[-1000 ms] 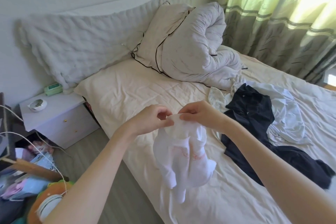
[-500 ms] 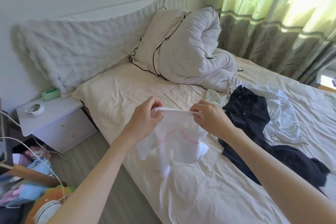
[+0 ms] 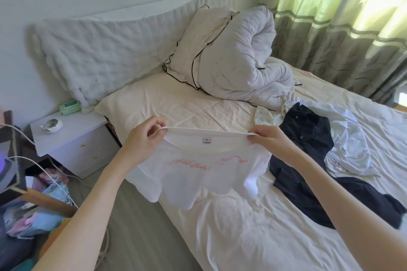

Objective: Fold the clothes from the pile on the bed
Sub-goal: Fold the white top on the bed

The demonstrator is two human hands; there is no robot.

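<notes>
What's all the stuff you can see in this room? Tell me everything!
white T-shirt: 1, white with pink writing, held up over the bed's near edge
dark garment: 1, navy, spread on the bed at right
pale garment: 1, whitish, crumpled beside the dark one
bed: 1, cream sheet
duvet: 1, white, rolled up at the head end
pillow: 1, white, against the wall
nightstand: 1, white, left of the bed
bowl: 1, white, on the nightstand
green packet: 1, on the nightstand
curtain: green, at right
left hand: pinches the collar
right hand: pinches the collar
</notes>
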